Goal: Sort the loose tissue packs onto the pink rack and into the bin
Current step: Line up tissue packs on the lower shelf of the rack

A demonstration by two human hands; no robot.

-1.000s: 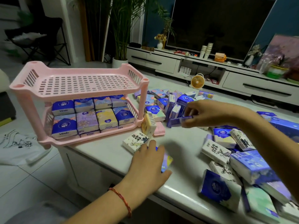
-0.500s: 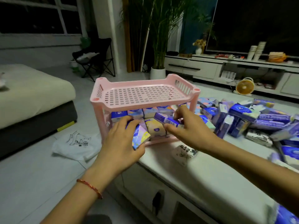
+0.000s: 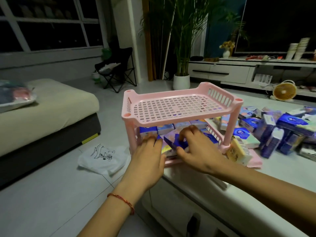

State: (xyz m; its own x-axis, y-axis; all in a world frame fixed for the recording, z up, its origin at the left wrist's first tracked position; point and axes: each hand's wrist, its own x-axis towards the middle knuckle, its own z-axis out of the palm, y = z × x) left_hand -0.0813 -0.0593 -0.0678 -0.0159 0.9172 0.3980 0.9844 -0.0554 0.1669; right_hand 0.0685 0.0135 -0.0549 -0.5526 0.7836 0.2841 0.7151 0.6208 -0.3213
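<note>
Pushed further in under the top shelf of the pink rack (image 3: 171,119) than half a second ago, with the view swung closer. Now gripping a dark blue pack (image 3: 171,142) in the right hand (image 3: 196,151) — fingers curled over its top, thumb under its near edge — and holding it askew over the front row of the lower tier, not yet flat. Reaching in with the left hand (image 3: 148,156) too, fingers laid forward over the front-left packs, beside a pastel pack (image 3: 166,149) at the thumb side; cannot tell whether gripping that one or only pressing it down. Judged as the step of seating both packs on a lower tier already lined with rows. Turns on one relation: dark blue pack straight ahead of the right hand and touching it, long axis running roughly across the shelf, left end toward the left hand's fingers. So likely needs levelling and sliding back without fouling them. Right hand nearer by far to the loose packs (image 3: 273,132) heaped on the table (image 3: 256,177) past the rack's right leg — well apart from the left hand. No sign of the bin.
</note>
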